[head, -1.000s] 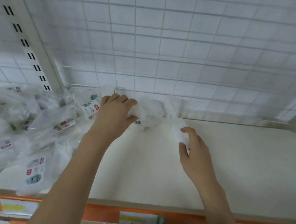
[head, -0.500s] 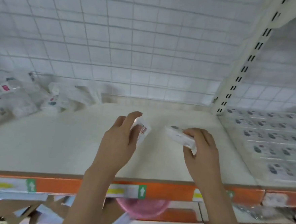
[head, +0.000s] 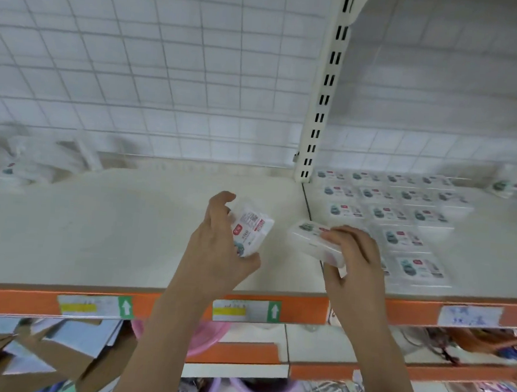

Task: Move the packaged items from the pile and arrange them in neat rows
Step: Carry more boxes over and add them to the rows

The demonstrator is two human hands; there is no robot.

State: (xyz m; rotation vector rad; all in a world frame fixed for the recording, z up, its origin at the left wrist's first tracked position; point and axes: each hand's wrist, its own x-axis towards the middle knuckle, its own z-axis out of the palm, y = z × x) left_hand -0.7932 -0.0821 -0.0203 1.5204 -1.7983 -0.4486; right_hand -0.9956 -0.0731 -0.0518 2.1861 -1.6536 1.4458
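Carry step: left hand (head: 216,251) grips one packet (head: 253,230), right hand (head: 353,263) grips another (head: 309,237), both above the shelf (head: 111,231); next, probably set them flush beside the laid rows (head: 402,218).

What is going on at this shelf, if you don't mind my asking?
A person is restocking a shelf. Each hand holds one white pack: the left hand grips an upright pack, the right hand a flat pack. Both are above the shelf, near the neat rows already laid out on the right. The loose pile sits far left.
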